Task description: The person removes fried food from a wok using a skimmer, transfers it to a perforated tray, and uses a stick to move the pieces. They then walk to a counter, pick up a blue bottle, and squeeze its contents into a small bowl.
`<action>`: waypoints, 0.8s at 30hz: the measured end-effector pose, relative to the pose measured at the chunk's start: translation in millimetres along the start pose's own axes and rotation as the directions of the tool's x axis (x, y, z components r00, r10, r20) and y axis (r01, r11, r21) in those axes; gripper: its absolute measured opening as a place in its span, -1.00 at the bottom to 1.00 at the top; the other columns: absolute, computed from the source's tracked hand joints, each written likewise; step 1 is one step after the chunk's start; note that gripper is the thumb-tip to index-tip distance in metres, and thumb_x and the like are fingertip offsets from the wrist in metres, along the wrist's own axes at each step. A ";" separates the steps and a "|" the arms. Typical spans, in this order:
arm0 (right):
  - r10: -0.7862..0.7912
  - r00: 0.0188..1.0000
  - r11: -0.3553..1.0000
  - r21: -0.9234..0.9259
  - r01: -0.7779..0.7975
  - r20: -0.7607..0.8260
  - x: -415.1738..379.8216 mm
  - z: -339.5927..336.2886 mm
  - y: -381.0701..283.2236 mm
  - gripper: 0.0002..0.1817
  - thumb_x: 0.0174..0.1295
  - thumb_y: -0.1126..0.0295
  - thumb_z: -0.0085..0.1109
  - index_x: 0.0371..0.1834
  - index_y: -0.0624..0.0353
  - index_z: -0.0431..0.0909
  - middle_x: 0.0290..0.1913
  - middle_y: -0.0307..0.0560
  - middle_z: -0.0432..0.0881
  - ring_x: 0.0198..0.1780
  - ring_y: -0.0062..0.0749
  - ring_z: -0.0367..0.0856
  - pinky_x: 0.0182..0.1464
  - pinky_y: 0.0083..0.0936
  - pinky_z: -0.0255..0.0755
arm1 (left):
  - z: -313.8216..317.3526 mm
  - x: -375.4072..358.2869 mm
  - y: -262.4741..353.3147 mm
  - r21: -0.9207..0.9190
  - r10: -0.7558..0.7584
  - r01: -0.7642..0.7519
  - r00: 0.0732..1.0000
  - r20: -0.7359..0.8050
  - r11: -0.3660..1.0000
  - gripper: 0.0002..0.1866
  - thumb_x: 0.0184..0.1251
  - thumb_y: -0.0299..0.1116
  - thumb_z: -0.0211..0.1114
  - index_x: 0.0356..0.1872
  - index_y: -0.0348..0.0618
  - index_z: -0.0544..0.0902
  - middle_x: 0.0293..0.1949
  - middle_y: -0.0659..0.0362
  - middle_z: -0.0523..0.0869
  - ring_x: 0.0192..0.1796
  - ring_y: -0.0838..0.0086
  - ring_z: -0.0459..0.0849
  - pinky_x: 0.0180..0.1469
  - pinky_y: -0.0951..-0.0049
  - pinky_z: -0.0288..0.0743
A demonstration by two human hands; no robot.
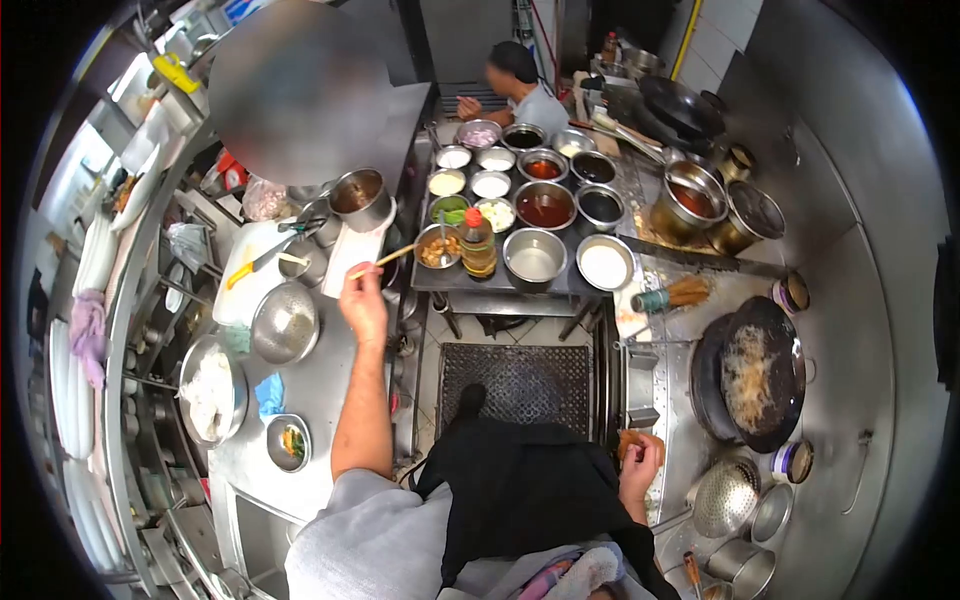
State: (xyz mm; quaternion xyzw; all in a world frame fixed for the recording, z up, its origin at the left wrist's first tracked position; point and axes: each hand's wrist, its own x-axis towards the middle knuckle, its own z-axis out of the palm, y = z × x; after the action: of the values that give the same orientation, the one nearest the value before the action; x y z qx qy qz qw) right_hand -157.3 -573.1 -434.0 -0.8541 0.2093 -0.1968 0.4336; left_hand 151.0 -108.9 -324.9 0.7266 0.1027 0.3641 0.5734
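Observation:
My left hand [363, 308] is closed around a thin, light wooden stick [392, 257]. Its far end reaches the rim of a metal bowl of brown chunks [432, 252], where a metal spoon also stands. Just right of that bowl is a glass bottle with a red cap [479, 250]. Low on the right, my right hand [640, 468] is closed at the stove's front edge, against an orange-brown thing [629, 441] whose kind I cannot make out. Beyond this hand, a black wok [765, 375] holds bubbling oil with pale food in it.
Several bowls of sauces and seasonings crowd the dark table [440, 300] ahead. On the left counter are a yellow-handled knife [250, 268], a colander [286, 322] and a saucepan [362, 200]. A perforated ladle [727, 497] lies by the stove. Another person [530, 95] is at the back.

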 end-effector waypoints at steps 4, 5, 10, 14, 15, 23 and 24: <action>0.034 0.999 0.999 0.037 -0.034 0.000 14.9 43.7 -18.6 -0.72 0.24 0.62 0.15 0.04 0.30 0.53 -0.12 -0.01 0.53 -0.24 -0.34 0.55 -0.12 -0.46 0.50 | -65.2 86.1 -33.4 0.201 0.026 0.010 0.984 -0.175 0.980 -0.86 0.43 -0.42 0.23 -0.12 -0.23 0.67 -0.34 0.24 0.73 -0.38 0.61 0.60 -0.27 0.58 0.50; 0.003 1.000 1.000 -0.015 -0.003 0.006 18.3 55.4 -25.2 -0.71 0.24 0.62 0.15 0.04 0.30 0.53 -0.12 -0.01 0.53 -0.23 -0.33 0.55 -0.10 -0.44 0.49 | -76.3 106.7 -45.2 0.227 0.026 0.017 0.982 -0.185 0.974 -0.85 0.43 -0.41 0.23 -0.12 -0.24 0.66 -0.35 0.24 0.73 -0.39 0.61 0.60 -0.29 0.58 0.50; 0.097 0.995 0.995 -0.002 -0.097 -0.028 27.7 116.0 -42.5 -0.68 0.22 0.62 0.18 0.06 0.26 0.54 -0.13 -0.02 0.59 -0.17 -0.29 0.58 -0.04 -0.40 0.48 | -94.6 206.7 -117.8 0.284 -0.072 0.129 0.976 -0.203 0.950 -0.79 0.47 -0.37 0.20 -0.04 -0.28 0.65 -0.31 0.16 0.75 -0.45 0.55 0.66 -0.46 0.51 0.57; 0.174 0.983 0.985 0.004 -0.174 -0.061 24.4 145.6 -53.6 -0.67 0.23 0.62 0.19 0.08 0.28 0.53 -0.13 -0.03 0.62 -0.12 -0.30 0.64 -0.04 -0.41 0.52 | -90.5 266.0 -175.7 0.236 -0.169 0.205 0.972 -0.162 0.950 -0.76 0.47 -0.34 0.20 -0.01 -0.27 0.63 -0.30 0.14 0.75 -0.48 0.54 0.67 -0.54 0.50 0.56; 0.167 0.983 0.986 -0.001 -0.167 -0.075 23.5 150.6 -57.0 -0.67 0.23 0.61 0.19 0.08 0.28 0.53 -0.13 -0.03 0.62 -0.12 -0.29 0.64 -0.04 -0.41 0.52 | -87.7 275.8 -176.5 0.169 -0.283 0.301 0.951 -0.123 0.939 -0.72 0.47 -0.33 0.20 0.07 -0.27 0.60 -0.30 0.13 0.75 -0.48 0.53 0.67 -0.58 0.51 0.54; 0.216 0.972 0.966 -0.123 -0.226 -0.093 21.1 169.1 -93.2 -0.69 0.20 0.58 0.22 0.04 0.25 0.54 -0.17 0.00 0.61 -0.20 -0.24 0.63 -0.11 -0.37 0.53 | -32.2 273.8 -131.0 0.055 -0.381 0.383 0.870 0.313 0.922 -0.47 0.44 -0.34 0.20 0.41 -0.15 0.38 -0.45 0.22 0.70 -0.67 0.67 0.46 -0.68 0.59 0.33; 0.191 0.978 0.972 -0.118 -0.201 -0.087 26.2 173.3 -99.9 -0.72 0.20 0.58 0.22 -0.01 0.24 0.55 -0.20 0.00 0.60 -0.23 -0.23 0.62 -0.13 -0.37 0.53 | -10.0 264.5 -80.4 0.152 -0.472 0.471 0.697 0.540 0.869 -0.45 0.44 -0.34 0.21 0.43 -0.11 0.37 -0.49 0.24 0.68 -0.66 0.68 0.44 -0.67 0.60 0.33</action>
State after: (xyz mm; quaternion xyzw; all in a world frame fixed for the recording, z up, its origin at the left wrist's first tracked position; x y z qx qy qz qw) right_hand -27.1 -419.3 -442.5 -0.8469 0.3208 -0.1714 0.3878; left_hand 354.9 74.4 -288.4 0.7505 0.1125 -0.0249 0.6507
